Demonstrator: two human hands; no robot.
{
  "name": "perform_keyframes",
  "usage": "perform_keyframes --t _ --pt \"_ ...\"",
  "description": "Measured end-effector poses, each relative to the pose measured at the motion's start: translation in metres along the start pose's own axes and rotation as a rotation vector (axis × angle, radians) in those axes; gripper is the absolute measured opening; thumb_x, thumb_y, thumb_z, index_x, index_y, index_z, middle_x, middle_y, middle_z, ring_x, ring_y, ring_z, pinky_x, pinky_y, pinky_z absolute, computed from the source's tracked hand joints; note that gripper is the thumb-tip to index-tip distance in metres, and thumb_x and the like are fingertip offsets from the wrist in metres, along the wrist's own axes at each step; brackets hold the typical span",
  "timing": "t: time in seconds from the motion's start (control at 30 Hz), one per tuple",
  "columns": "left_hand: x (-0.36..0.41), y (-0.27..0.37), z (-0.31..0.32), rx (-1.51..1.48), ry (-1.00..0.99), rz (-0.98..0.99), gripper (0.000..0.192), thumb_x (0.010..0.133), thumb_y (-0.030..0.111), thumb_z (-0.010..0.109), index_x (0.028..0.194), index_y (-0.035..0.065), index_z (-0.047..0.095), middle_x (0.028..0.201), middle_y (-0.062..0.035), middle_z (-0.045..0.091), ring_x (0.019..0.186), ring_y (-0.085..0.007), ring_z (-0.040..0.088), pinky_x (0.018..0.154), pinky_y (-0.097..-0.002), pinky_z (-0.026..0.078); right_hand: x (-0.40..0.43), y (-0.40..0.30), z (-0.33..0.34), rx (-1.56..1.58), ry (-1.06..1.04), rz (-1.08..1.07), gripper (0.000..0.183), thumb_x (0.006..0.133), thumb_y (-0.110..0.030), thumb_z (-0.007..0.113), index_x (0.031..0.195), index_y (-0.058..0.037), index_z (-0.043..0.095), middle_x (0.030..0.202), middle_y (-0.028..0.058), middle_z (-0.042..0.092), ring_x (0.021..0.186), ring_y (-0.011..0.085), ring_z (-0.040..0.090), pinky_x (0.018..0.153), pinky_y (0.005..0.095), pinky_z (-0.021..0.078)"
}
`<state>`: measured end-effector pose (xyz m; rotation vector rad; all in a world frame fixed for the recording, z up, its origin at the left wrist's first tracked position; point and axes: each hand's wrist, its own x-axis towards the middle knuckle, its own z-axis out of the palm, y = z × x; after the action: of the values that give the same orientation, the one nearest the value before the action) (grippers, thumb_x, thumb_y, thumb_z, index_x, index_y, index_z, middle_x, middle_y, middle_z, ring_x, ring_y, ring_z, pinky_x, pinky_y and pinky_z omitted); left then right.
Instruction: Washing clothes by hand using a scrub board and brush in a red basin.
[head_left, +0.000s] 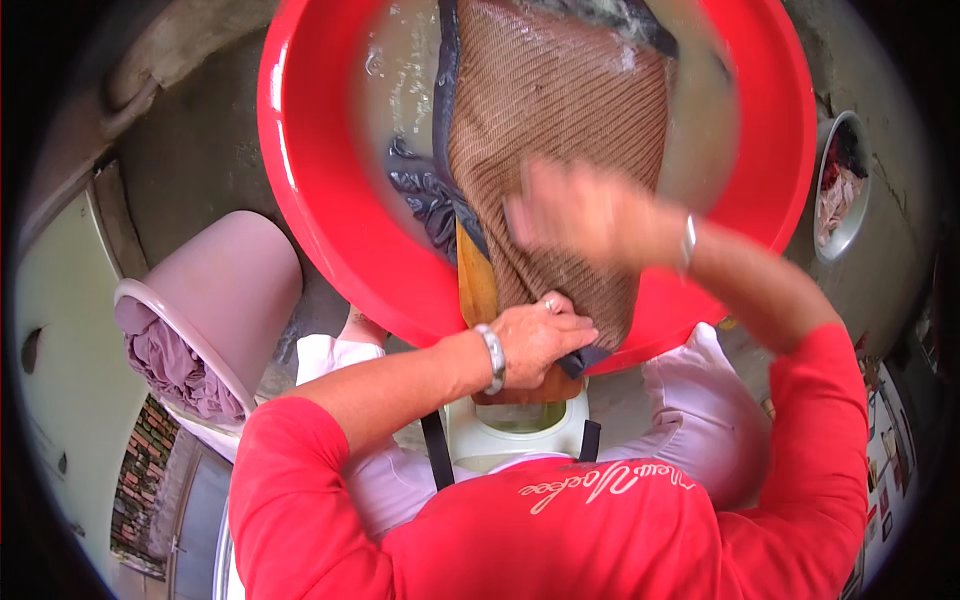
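Observation:
A brown ribbed cloth (562, 112) with dark blue edging lies spread over a wooden board (477, 277), its far part down in the cloudy water of a large red basin (315, 150). My left hand (540, 341), with a ring and a bangle, grips the near end of the cloth against the board by the basin's rim. Over the middle of the cloth is my right hand (585, 214), blurred by motion. Whether it holds something is hidden by the blur. Wet dark fabric (427, 191) sits in the water left of the board.
A pink bucket (225, 262) lies tipped on the left, mauve cloth (176, 360) in its mouth. On the right stands a white basin (847, 247) with dark and pale fabrics. A white plastic stool (517, 435) is between my knees, under the board's near end.

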<state>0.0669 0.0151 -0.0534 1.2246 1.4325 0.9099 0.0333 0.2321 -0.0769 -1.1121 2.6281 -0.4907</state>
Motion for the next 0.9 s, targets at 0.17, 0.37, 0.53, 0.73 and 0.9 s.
perform_keyframes --t 0.17,0.37,0.53,0.73,0.9 --pt "0.008 0.000 0.004 0.058 0.050 0.137 0.063 0.065 0.003 0.061 0.127 0.0000 0.047 0.131 -0.0149 0.049 0.117 -0.0309 0.047 0.092 -0.0368 0.046 0.051 0.134 0.029 -0.013 0.491 0.922 0.041 0.088 -0.025 0.053 0.127 -0.0128 0.051 0.113 0.0221 0.054 0.087 0.0334 0.064 0.074 0.0396 0.0531" --pt "-0.015 0.010 0.011 0.149 0.001 0.066 0.072 0.068 0.019 0.069 0.132 0.0019 0.041 0.135 -0.0141 0.045 0.123 -0.0290 0.044 0.084 -0.0377 0.044 0.027 0.011 0.018 0.208 0.435 0.102 0.042 0.084 -0.015 0.057 0.126 -0.0177 0.053 0.121 0.0217 0.052 0.100 0.0344 0.061 0.081 0.0395 0.0541" --pt "-0.003 0.007 0.016 0.070 0.007 0.115 0.073 0.062 0.018 0.072 0.129 0.0044 0.046 0.136 -0.0097 0.046 0.124 -0.0283 0.043 0.089 -0.0393 0.043 0.066 0.120 0.022 -0.091 0.379 0.784 0.045 0.078 -0.011 0.059 0.123 -0.0173 0.054 0.125 0.0155 0.051 0.097 0.0322 0.063 0.073 0.0407 0.0566" --pt "-0.016 -0.002 0.009 0.056 -0.089 0.015 0.078 0.058 0.009 0.070 0.131 0.0062 0.045 0.135 -0.0099 0.046 0.125 -0.0285 0.042 0.093 -0.0403 0.041 0.059 -0.004 0.027 0.313 0.469 0.177 0.038 0.079 -0.013 0.060 0.116 -0.0143 0.057 0.115 0.0149 0.055 0.086 0.0345 0.063 0.068 0.0392 0.0566" --pt "-0.005 0.009 0.005 -0.036 -0.095 0.039 0.071 0.062 0.009 0.067 0.129 0.0042 0.046 0.134 -0.0119 0.046 0.124 -0.0315 0.041 0.096 -0.0425 0.040 0.075 0.062 0.011 0.192 0.239 0.559 0.044 0.080 -0.018 0.059 0.123 -0.0116 0.051 0.121 0.0177 0.051 0.089 0.0373 0.063 0.072 0.0443 0.0552"
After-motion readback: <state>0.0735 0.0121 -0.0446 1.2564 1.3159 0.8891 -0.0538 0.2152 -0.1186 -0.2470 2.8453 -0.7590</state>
